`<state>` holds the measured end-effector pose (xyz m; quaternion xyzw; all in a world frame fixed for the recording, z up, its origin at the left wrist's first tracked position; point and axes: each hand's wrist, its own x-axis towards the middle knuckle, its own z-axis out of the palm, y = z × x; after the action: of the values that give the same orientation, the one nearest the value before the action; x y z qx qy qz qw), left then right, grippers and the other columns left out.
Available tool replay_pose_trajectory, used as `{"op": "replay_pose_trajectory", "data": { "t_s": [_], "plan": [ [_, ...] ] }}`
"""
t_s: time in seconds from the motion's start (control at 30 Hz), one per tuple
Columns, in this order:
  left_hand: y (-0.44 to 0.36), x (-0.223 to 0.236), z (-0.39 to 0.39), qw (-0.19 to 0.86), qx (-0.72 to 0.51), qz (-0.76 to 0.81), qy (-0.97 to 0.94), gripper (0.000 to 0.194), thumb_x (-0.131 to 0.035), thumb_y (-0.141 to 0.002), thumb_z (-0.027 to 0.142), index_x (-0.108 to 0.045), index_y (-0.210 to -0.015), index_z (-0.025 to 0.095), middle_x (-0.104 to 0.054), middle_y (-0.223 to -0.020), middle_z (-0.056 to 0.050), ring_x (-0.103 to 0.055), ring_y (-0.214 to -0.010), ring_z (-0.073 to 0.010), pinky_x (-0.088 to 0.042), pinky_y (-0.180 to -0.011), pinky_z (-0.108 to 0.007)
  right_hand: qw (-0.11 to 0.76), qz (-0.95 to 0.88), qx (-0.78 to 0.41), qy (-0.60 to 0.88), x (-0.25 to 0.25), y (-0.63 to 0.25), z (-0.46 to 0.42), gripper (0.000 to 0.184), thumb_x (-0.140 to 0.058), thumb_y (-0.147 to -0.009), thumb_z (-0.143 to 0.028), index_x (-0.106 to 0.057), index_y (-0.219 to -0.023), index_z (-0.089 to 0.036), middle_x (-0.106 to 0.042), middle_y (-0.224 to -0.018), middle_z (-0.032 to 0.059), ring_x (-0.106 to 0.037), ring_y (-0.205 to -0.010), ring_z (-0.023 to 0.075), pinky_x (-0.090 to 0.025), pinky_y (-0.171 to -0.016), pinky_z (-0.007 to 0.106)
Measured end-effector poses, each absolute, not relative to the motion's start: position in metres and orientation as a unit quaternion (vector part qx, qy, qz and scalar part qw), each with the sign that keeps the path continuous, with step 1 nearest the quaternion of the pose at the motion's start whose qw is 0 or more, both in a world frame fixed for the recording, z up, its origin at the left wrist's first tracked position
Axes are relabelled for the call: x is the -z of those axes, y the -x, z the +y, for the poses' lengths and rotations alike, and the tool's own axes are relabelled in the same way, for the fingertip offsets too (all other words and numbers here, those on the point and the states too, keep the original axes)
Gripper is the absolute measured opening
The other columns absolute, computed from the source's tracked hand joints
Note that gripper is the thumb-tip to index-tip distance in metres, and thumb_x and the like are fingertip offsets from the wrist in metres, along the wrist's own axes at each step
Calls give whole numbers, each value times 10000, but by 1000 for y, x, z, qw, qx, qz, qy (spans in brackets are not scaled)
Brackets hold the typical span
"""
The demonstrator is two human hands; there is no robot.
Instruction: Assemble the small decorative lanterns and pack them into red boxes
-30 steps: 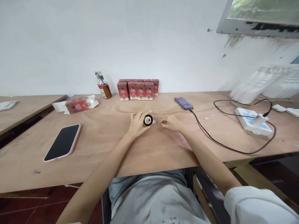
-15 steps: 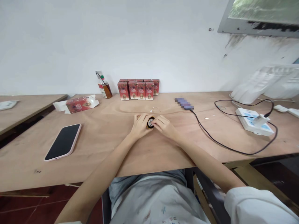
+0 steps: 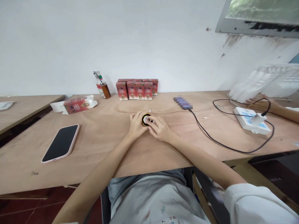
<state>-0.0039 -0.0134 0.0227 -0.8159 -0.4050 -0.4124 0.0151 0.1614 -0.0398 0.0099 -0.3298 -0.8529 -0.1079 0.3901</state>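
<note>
Over the middle of the table, my left hand [image 3: 136, 125] is wrapped round a small round object [image 3: 144, 122] with a black face, a gold rim and a pale centre. From the other side, my right hand [image 3: 161, 128] reaches over that face with its fingers bent and pressed together. A small dark piece with a pale end [image 3: 153, 121] shows at the right fingers; its kind is too small to tell. Just beyond the hands lies a thin bent wire-like piece [image 3: 155, 110] on the wood.
Several red boxes [image 3: 132, 91] stand against the wall, beside a bottle of brown liquid [image 3: 103, 90]. An opened red box [image 3: 77, 105] and a phone [image 3: 61, 143] lie left. Rightward are a blurred purple device [image 3: 183, 103], black cable, power strip [image 3: 251, 120] and another person's arm [image 3: 280, 109].
The round object has turned its face more into view and shifted slightly left. My right hand has moved lower with its fingers rearranged. Another person's arm has appeared at the right.
</note>
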Motion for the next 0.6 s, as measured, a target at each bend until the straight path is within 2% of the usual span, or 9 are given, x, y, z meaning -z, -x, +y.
{"op": "replay_pose_trajectory", "data": {
  "t_s": [0.17, 0.3, 0.37, 0.47, 0.53, 0.6],
  "plan": [
    [4, -25, -13, 16, 422, -420, 803, 433, -630, -777, 348, -532, -1181, 225, -650, -1119, -68, -570, -1044, -231, -306, -879, -352, 422, -841, 51, 335, -14, -166, -40, 392, -419, -905, -231, -504, -1287, -210, -477, -1341, 139, -478, -1211, 244, -390, -1014, 453],
    [7, -26, -10, 42, 440, -438, 783, 598, -637, -774, 346, -418, -1316, 221, -622, -1196, -94, -567, -1071, -244, -305, -902, -376, 478, -779, 34, 404, -11, -176, -29, 421, -408, -903, -230, -440, -1318, -171, -502, -1302, 151, -446, -1245, 240, -370, -1038, 439],
    [11, -26, -8, 53, 441, -452, 774, 628, -630, -776, 315, -383, -1346, 215, -604, -1231, -107, -554, -1101, -256, -304, -916, -390, 430, -787, 24, 442, -7, -181, -22, 442, -437, -896, -241, -432, -1331, -163, -523, -1300, 147, -463, -1218, 261, -378, -1009, 452],
    [16, -27, -4, 58, 440, -471, 762, 562, -632, -765, 272, -443, -1291, 212, -610, -1226, -105, -551, -1116, -267, -293, -948, -409, 304, -833, 2, 463, 0, -186, -13, 495, -502, -890, -281, -419, -1361, -156, -548, -1303, 148, -485, -1171, 288, -391, -953, 458],
    [16, -27, -3, 52, 441, -472, 762, 503, -639, -758, 258, -488, -1236, 219, -623, -1211, -90, -558, -1118, -262, -287, -963, -410, 252, -851, -9, 461, 3, -186, -9, 411, -512, -899, -278, -509, -1292, -160, -609, -1230, 137, -511, -1128, 277, -393, -931, 442],
    [16, -25, -3, 42, 441, -459, 770, 477, -634, -766, 258, -496, -1221, 225, -622, -1225, -79, -554, -1143, -250, -285, -970, -404, 245, -857, -18, 453, 5, -185, -6, 257, -517, -900, -235, -633, -1119, -166, -674, -1099, 112, -549, -1060, 251, -401, -913, 419]
  ]
}}
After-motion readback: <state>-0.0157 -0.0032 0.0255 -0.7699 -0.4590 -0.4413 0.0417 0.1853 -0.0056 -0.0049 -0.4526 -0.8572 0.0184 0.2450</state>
